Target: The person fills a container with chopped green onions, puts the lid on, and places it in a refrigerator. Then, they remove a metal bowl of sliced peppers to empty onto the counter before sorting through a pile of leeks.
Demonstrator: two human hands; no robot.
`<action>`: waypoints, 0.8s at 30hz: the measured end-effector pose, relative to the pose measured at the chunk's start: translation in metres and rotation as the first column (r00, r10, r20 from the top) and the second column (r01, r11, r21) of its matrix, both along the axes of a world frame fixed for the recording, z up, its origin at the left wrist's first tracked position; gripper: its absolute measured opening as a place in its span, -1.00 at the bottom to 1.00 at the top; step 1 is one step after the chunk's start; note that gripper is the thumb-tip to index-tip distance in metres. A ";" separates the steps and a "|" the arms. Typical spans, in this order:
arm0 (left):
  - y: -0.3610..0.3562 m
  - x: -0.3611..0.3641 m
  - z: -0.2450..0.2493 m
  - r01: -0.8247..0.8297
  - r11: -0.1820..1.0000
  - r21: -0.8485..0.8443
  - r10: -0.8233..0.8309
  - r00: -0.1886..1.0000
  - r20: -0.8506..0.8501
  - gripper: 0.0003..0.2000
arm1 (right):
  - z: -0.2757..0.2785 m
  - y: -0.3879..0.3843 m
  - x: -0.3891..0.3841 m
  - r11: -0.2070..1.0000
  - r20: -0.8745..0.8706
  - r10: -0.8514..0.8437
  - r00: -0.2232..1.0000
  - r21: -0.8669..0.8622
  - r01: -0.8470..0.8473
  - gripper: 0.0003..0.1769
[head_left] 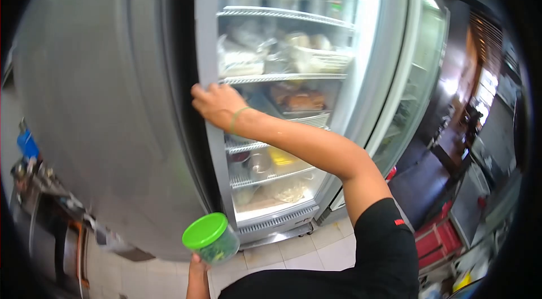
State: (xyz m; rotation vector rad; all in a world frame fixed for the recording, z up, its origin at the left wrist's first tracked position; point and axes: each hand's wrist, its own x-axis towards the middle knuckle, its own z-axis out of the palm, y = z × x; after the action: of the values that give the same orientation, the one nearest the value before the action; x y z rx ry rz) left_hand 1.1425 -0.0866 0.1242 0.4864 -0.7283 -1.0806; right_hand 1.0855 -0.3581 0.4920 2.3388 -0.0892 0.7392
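Note:
My right hand [217,106], with a thin green band at the wrist, reaches across to the left edge of a glass fridge door [206,33]. Its fingers curl round the door's frame. Low in the view, my left hand [197,265] holds up a clear plastic container [222,247] from below; most of that hand is hidden under it. A bright green lid [204,230] covers the container, and green bits show through its side. Behind the glass, lit wire shelves [282,77] carry bags, metal pots, a white basket and a yellow item.
A large stainless steel cabinet [107,101] fills the left side. A second glass-door fridge [415,67] stands to the right. Farther right are a red crate [437,242] and a passage. Pale floor tiles [299,251] lie below.

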 end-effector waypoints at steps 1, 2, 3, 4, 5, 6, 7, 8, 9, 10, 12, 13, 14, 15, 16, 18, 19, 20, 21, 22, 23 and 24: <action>0.008 0.003 0.002 -0.005 1.000 0.000 0.005 1.000 0.009 0.00 | 0.010 0.008 0.001 0.996 -0.095 -0.087 0.992 -0.014 0.086 -0.87; 0.015 0.005 0.007 -0.020 1.000 0.001 0.020 1.000 0.014 -0.02 | 0.002 0.004 0.010 0.995 -0.006 -0.079 0.997 -0.063 0.078 -0.88; 0.019 0.009 0.010 -0.002 1.000 -0.002 0.002 1.000 0.028 -0.02 | 0.006 0.005 0.011 0.994 -0.051 -0.113 0.992 -0.016 0.113 -0.87; 0.025 0.011 0.011 -0.021 1.000 -0.002 0.021 0.999 0.039 -0.03 | 0.007 0.008 0.010 0.989 -0.102 -0.141 0.985 0.035 0.145 -0.85; 0.029 0.011 0.013 -0.044 0.999 -0.003 0.044 0.998 0.044 -0.05 | 0.006 0.009 0.014 0.987 -0.098 -0.151 0.984 0.038 0.156 -0.85; 0.032 0.010 0.014 -0.037 0.999 -0.003 0.037 0.998 0.047 -0.05 | 0.005 0.011 0.018 0.983 -0.071 -0.157 0.985 0.081 0.162 -0.84; 0.034 0.008 0.016 -0.078 0.997 -0.019 0.078 0.997 0.007 -0.05 | 0.005 0.011 0.019 0.979 -0.042 -0.160 0.986 0.125 0.164 -0.82; 0.038 0.006 0.018 -0.121 0.992 -0.027 0.120 0.992 -0.032 -0.05 | 0.005 0.010 0.018 0.977 -0.037 -0.162 0.986 0.131 0.166 -0.82; 0.042 0.005 0.018 -0.120 0.993 -0.022 0.119 0.993 -0.025 -0.05 | 0.011 0.018 0.013 0.972 -0.123 -0.192 0.974 0.115 0.206 -0.82; 0.043 0.003 0.017 -0.142 0.989 -0.034 0.140 0.989 -0.053 -0.06 | 0.016 0.023 0.009 0.965 -0.210 -0.219 0.953 0.095 0.243 -0.80; 0.048 -0.001 0.017 -0.168 0.985 -0.045 0.164 0.984 -0.074 -0.06 | 0.011 0.023 0.009 0.967 -0.167 -0.214 0.962 0.107 0.233 -0.81; 0.051 -0.003 0.017 -0.212 0.975 -0.063 0.207 0.976 -0.068 -0.07 | 0.009 0.023 0.011 0.969 -0.126 -0.208 0.970 0.110 0.222 -0.82; 0.053 -0.003 0.017 -0.257 0.962 -0.089 0.252 0.966 -0.063 -0.07 | 0.008 0.022 0.012 0.971 -0.113 -0.202 0.973 0.105 0.213 -0.82; 0.056 0.001 0.014 -0.237 0.967 -0.096 0.242 0.969 0.044 -0.11 | 0.008 0.025 0.013 0.962 -0.114 -0.218 0.969 0.140 0.233 -0.81; 0.060 0.003 0.010 -0.246 0.963 -0.109 0.253 0.966 0.049 -0.11 | 0.008 0.026 0.014 0.952 -0.117 -0.233 0.965 0.175 0.251 -0.79; 0.065 0.005 0.007 -0.249 0.965 -0.085 0.252 0.968 0.020 -0.09 | 0.008 0.025 0.013 0.956 -0.114 -0.228 0.967 0.163 0.244 -0.80; 0.068 0.006 0.008 -0.258 0.962 -0.092 0.261 0.965 0.023 -0.09 | 0.007 0.024 0.012 0.963 -0.104 -0.201 0.974 0.161 0.216 -0.82; 0.071 0.008 0.009 -0.274 0.957 -0.091 0.277 0.960 0.025 -0.07 | 0.007 0.023 0.013 0.969 -0.094 -0.176 0.980 0.159 0.189 -0.84; 0.073 0.009 0.010 -0.289 0.953 -0.088 0.292 0.956 0.026 -0.06 | 0.007 0.022 0.015 0.965 -0.109 -0.181 0.977 0.173 0.198 -0.84; 0.075 0.010 0.010 -0.293 0.951 -0.093 0.297 0.954 0.028 -0.06 | 0.006 0.021 0.016 0.966 -0.105 -0.176 0.979 0.170 0.193 -0.84; 0.076 0.013 0.010 -0.340 0.937 -0.087 0.343 0.939 0.022 -0.05 | 0.004 0.019 0.017 0.967 -0.110 -0.180 0.978 0.161 0.196 -0.84; 0.077 0.016 0.010 -0.385 0.919 -0.083 0.387 0.922 0.017 -0.04 | 0.005 0.019 0.016 0.968 -0.113 -0.183 0.977 0.151 0.199 -0.83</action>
State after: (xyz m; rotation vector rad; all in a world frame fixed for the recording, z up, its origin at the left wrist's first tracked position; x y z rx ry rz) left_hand 1.1589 -0.0100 0.1344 0.5552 -0.6659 -0.6723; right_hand 1.1014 -0.3387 0.4970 2.4724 -0.3383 0.5376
